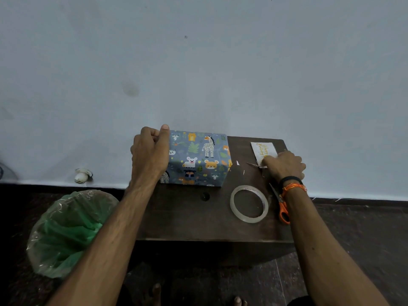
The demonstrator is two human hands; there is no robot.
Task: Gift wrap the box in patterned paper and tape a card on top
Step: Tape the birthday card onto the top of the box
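Your right hand (284,165) rests its grip on the near end of the card (263,152), the fingers curled down on it at the far right corner of the surface (187,215); whether they already pinch the card or only press it, you cannot tell from here. Your left hand (151,151) has its grip curled, thumb up, against the left end of the box (196,159), which stands fully covered in animal paper at the far left edge. To do this step well, slide one finger under the card edge, lift it flat, and keep the left hand steady on the box. The tape roll (249,204) and the scissors (280,204) lie near the right edge, just beside your wrist.
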